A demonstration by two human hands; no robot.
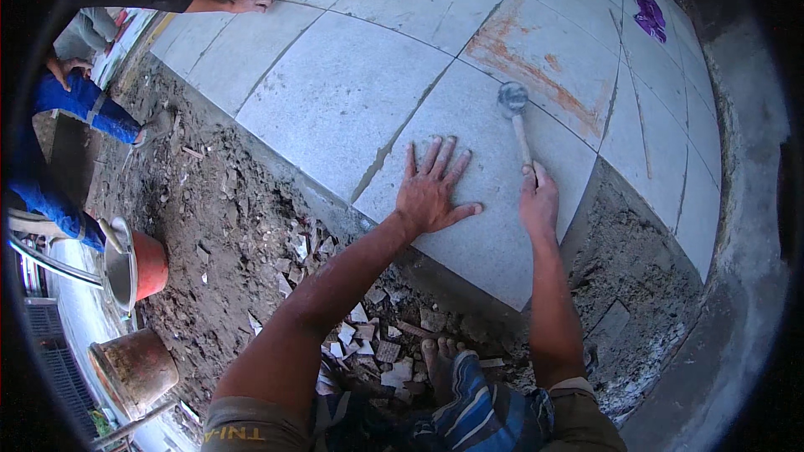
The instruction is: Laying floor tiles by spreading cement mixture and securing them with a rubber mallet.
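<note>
My left hand [434,191] lies flat with spread fingers on a large pale floor tile [481,243]. To its right, my right hand [538,198] is wrapped round the wooden handle of a mallet [513,99], whose dark round head rests on or just above the same tile, near its far edge. A narrow grey joint runs between this tile and the neighbouring pale tile [343,75] on the left. The tile's near edge borders rough mortar and soil.
A co-worker's hand [253,1] rests on the tiles at the far left. An orange bucket [149,264] and a dirty bucket [138,368] stand at the left. Broken tile pieces [364,332] lie by my feet. A purple plastic scrap [650,18] lies far right, near the concrete wall [745,201].
</note>
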